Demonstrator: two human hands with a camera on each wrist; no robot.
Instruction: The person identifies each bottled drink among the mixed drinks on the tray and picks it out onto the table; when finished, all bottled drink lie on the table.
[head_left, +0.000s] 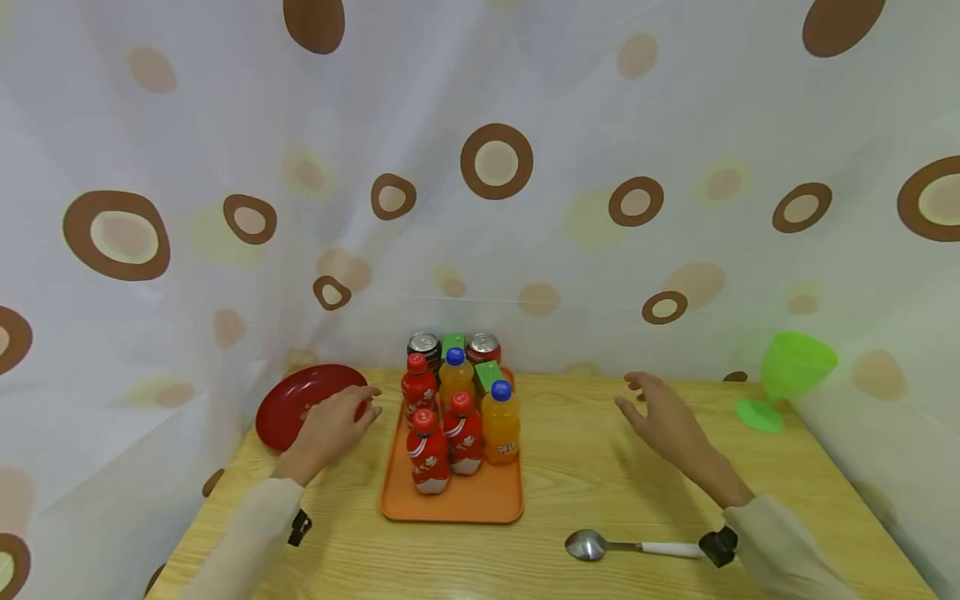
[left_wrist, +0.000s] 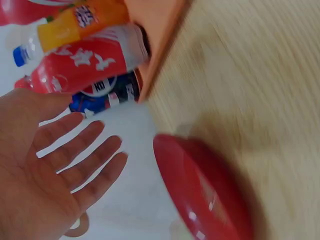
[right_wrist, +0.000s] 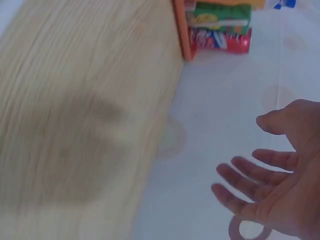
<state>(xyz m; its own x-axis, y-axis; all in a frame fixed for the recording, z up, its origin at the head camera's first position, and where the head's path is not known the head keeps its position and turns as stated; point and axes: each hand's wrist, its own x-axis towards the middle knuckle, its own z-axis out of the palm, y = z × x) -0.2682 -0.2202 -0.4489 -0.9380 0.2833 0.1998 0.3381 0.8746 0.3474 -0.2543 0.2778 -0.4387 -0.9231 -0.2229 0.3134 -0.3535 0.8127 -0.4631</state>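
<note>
My left hand (head_left: 330, 429) is held above the table between a dark red bowl (head_left: 300, 408) and an orange tray (head_left: 450, 507), its fingers spread and holding nothing. In the left wrist view the palm of the left hand (left_wrist: 55, 165) faces the bottles. On the tray stand red-capped bottles (head_left: 429, 454), orange soda bottles (head_left: 501, 425), drink cans (head_left: 424, 348) and green cartons (head_left: 489, 375). Right of the tray, my right hand (head_left: 670, 429) hovers over the table with relaxed fingers and nothing in them; the right wrist view shows the same hand (right_wrist: 280, 175) apart from everything.
A spoon (head_left: 588, 545) with a white handle lies near the front, partly behind the right wrist's camera. At the right edge a green goblet (head_left: 795, 367) stands tilted in view. The patterned curtain (head_left: 570, 208) closes off the back and sides of the wooden table (head_left: 585, 467).
</note>
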